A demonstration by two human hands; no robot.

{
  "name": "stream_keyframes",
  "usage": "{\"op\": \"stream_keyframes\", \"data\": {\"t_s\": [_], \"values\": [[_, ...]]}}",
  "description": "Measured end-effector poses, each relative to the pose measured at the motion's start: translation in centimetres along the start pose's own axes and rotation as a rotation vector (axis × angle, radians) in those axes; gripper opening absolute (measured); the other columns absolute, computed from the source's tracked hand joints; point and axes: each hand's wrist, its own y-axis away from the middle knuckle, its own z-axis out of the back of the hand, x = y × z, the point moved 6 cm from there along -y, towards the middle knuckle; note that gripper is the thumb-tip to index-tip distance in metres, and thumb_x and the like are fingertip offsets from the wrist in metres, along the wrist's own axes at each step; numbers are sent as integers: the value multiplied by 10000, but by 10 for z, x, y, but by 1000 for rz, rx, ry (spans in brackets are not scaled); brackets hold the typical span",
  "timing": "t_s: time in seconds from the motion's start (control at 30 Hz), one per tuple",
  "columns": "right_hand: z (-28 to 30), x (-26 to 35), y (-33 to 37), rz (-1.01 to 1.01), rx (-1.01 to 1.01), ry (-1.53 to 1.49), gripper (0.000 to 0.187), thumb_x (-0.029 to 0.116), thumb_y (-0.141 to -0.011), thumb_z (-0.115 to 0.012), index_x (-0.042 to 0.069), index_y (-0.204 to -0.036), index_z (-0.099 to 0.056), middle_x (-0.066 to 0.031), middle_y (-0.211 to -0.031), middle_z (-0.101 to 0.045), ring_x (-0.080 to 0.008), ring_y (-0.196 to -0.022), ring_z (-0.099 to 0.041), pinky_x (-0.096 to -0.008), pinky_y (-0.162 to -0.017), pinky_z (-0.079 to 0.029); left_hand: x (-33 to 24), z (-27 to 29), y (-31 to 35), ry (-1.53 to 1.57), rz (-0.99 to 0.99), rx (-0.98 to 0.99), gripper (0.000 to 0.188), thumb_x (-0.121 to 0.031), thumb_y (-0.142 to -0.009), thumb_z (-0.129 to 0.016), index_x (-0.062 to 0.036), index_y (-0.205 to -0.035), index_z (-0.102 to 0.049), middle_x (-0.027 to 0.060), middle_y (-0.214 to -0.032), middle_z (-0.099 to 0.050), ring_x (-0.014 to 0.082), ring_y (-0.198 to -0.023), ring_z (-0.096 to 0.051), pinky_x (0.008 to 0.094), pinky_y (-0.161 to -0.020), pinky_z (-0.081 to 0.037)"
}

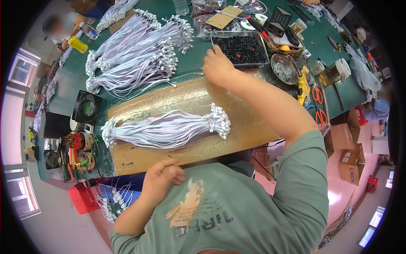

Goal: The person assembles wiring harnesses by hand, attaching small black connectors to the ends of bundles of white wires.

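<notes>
A: Where does the bundle (165,130) lie from your hands?

B: On the brown mat (249,114) in front of you, its long axis running left to right. Your left hand (163,178) is nearer, just off its near side; your right hand (218,67) is beyond its far side, at the tray (249,65).

A: How are they set?

B: Your left is loosely curled, thumb apart from the fingers, nothing visible in it. Your right has its fingertips by the tray's left wall; I can't tell whether it holds anything.

A: Materials?

B: Your bundle is smooth white cable, flaring at both ends into blocky little plugs. The mat is glossy. The tray is clear, filled with short black tubes (243,47). Beyond, white cables (135,53) lie heaped on green.
</notes>
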Motion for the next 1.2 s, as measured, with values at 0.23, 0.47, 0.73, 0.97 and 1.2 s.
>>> {"op": "stream_keyframes", "data": {"t_s": [0.23, 0.47, 0.73, 0.97, 1.2], "values": [[27, -55, 2, -183, -332, -116, 127, 172, -777, -599, 114, -761, -711, -66, -873, -670, -248, -923, -614, -420, -896, -439, -108, -58, -28, -1434, -997, 73, 593, -198, -693, -807, -26, -1215, -581, 167, -1279, -557, 381, -1181, -526, 475, -980, -429], [49, -93, 66, -424, -768, -318, 134, 205, -803, -653, 95, -868, -693, -73, -847, -653, -287, -909, -616, -407, -799, -494, -87, -100, -111, -1704, -952, 303, 567, -283, -693, -789, -38, -1172, -608, 166, -1281, -569, 362, -1162, -542, 495, -975, -433], [60, 26, 128, -648, -483, -910, 161, 228, -853, -661, 94, -938, -687, -82, -894, -668, -295, -821, -649, -378, -703, -525, -115, -52, -209, -835, -148, 199, 335, -242, -796, -688, 9, -1018, -689, 115, -887, -703, 207, -761, -650, 324, -720, -502], [56, 58, 83, -628, -633, -709, 103, 160, -833, -672, 98, -915, -670, -84, -799, -654, -288, -708, -650, -383, -618, -528, -105, -36, -224, -581, -108, 228, 329, -220, -788, -701, 35, -995, -683, 78, -843, -677, 153, -721, -596, 293, -680, -461], [51, 60, 65, -675, -523, -580, 74, 153, -804, -670, 105, -844, -630, -86, -761, -634, -286, -669, -641, -390, -576, -521, -105, -31, -230, -706, -228, 149, 346, -255, -781, -694, 24, -985, -690, 110, -838, -679, 166, -737, -603, 307, -691, -467]]}}
